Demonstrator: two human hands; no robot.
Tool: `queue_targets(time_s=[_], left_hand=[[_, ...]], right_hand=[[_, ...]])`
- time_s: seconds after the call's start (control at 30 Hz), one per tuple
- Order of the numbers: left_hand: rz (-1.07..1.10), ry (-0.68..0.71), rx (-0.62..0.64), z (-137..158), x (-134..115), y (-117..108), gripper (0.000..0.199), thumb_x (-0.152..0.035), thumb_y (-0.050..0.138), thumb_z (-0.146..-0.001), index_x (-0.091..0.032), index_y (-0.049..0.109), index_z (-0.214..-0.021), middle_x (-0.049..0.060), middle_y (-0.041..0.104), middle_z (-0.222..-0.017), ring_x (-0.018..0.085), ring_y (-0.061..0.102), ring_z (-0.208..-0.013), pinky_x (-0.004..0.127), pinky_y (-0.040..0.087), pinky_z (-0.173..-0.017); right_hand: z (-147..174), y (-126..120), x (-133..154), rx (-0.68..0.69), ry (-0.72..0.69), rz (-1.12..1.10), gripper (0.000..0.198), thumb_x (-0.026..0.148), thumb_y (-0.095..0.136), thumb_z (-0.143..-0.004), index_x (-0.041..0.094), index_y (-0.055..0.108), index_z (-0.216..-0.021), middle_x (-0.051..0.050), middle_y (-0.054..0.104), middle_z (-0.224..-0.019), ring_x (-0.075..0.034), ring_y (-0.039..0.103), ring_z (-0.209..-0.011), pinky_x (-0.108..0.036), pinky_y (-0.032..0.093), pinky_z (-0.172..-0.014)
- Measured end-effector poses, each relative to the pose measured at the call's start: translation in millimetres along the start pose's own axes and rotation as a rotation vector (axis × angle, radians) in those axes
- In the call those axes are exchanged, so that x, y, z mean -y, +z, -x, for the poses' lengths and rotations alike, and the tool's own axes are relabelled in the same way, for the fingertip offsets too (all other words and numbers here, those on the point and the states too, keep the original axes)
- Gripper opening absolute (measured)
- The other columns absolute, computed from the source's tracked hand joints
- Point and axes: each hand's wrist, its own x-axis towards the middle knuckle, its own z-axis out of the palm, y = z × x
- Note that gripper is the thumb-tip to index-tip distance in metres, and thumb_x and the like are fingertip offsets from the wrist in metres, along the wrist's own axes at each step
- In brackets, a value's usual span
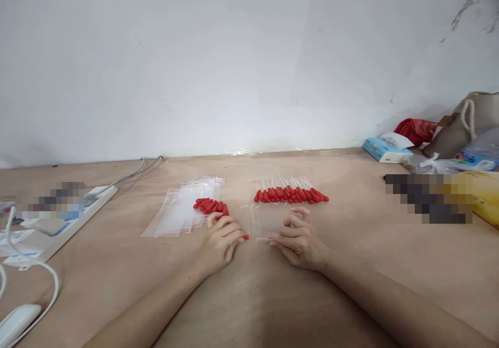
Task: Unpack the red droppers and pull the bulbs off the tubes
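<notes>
My left hand [224,240] is closed in a pinch on a red rubber dropper bulb [246,237], whose end shows past the fingertips. Facing it, my right hand [302,240] pinches a clear dropper tube [263,240], held level and pointing toward the bulb with a gap between them. Just beyond the hands lies a row of clear tubes [263,218], partly covered by the right fingers. Loose red bulbs [210,205] are heaped by my left hand, over clear plastic bags [171,213]. Farther back rest several droppers [290,194] with red bulbs fitted on clear tubes.
A white power strip [78,228] with plugs and cables lies at the left. Against the wall on the right are a blue tissue pack [385,150], a red bag [415,131], a beige bag [463,124] and a yellow bag [483,194]. Pixelated patches hide items on both sides.
</notes>
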Motion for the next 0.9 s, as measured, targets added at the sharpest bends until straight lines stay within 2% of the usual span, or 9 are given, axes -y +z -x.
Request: queue_targets(time_s=[0.1,0.17,0.3,0.4,0.47,0.63,0.77,0.9], left_hand=[[0.05,-0.033,-0.057,7.2,10.8,-1.1,0.015,-0.017,0.046,-0.084,-0.022,0.058,-0.091,0.002,0.06,-0.085,0.015,0.051,-0.081,0.033,0.039,-0.076],[0.09,-0.085,-0.141,7.7,20.9,-5.0,0.021,-0.016,0.043,-0.085,-0.022,0.057,-0.1,0.005,0.055,-0.089,0.015,0.051,-0.083,0.029,0.042,-0.073],[-0.022,-0.372,-0.348,-0.8,55.3,-22.1,0.025,-0.021,0.042,-0.084,-0.018,0.057,-0.104,0.007,0.049,-0.092,0.017,0.051,-0.085,0.03,0.044,-0.074],[0.013,-0.573,-0.288,-5.5,87.5,-33.9,0.03,-0.028,0.044,-0.082,-0.018,0.052,-0.109,0.004,0.053,-0.082,0.015,0.052,-0.073,0.029,0.045,-0.066],[0.098,-0.633,-0.264,-5.5,103.4,-36.0,0.034,-0.033,0.048,-0.079,-0.018,0.048,-0.109,0.002,0.055,-0.079,0.014,0.053,-0.067,0.026,0.045,-0.061],[0.039,-0.643,-0.182,1.3,115.3,-23.9,0.022,-0.039,0.05,-0.076,-0.02,0.058,-0.083,0.001,0.062,-0.084,0.016,0.055,-0.073,0.028,0.044,-0.068],[0.009,-0.649,-0.16,6.9,116.6,-13.8,0.026,-0.043,0.049,-0.076,-0.02,0.061,-0.084,0.002,0.064,-0.087,0.018,0.057,-0.079,0.03,0.043,-0.074],[0.003,-0.593,-0.226,8.4,119.0,-13.5,0.027,-0.042,0.048,-0.078,-0.02,0.061,-0.084,0.003,0.064,-0.09,0.018,0.057,-0.086,0.03,0.041,-0.08]], right_hand=[[2.0,-9.5,-8.2,-0.004,0.119,0.016,0.018,0.026,0.048,-0.083,0.027,0.065,-0.089,0.003,0.054,-0.057,-0.012,0.043,-0.068,-0.037,0.024,-0.085],[0.5,-12.1,-10.3,-0.005,0.177,0.024,0.021,0.024,0.046,-0.083,0.025,0.064,-0.095,0.002,0.056,-0.062,-0.012,0.044,-0.068,-0.036,0.026,-0.083],[-9.7,-5.7,-7.5,-0.034,0.245,0.044,0.023,0.021,0.046,-0.081,0.022,0.062,-0.098,-0.001,0.061,-0.07,-0.013,0.046,-0.07,-0.034,0.027,-0.079],[-22.6,3.6,-4.7,-0.061,0.266,0.087,0.019,0.02,0.047,-0.081,0.021,0.064,-0.09,-0.001,0.062,-0.07,-0.012,0.047,-0.07,-0.033,0.026,-0.08],[-32.8,10.7,-3.1,-0.072,0.253,0.125,0.018,0.02,0.047,-0.081,0.021,0.064,-0.085,0.0,0.062,-0.067,-0.012,0.047,-0.068,-0.033,0.025,-0.08],[-54.2,32.6,5.2,-0.04,0.25,0.236,0.016,0.019,0.048,-0.079,0.02,0.064,-0.08,-0.001,0.06,-0.063,-0.015,0.046,-0.07,-0.036,0.023,-0.08],[-59.8,46.6,13.6,0.056,0.257,0.323,0.013,0.02,0.049,-0.077,0.017,0.06,-0.07,-0.004,0.06,-0.068,-0.016,0.046,-0.072,-0.039,0.022,-0.079],[-57.8,50.3,19.8,0.091,0.264,0.335,0.013,0.021,0.049,-0.077,0.017,0.059,-0.07,-0.005,0.061,-0.071,-0.017,0.046,-0.074,-0.04,0.023,-0.078]])
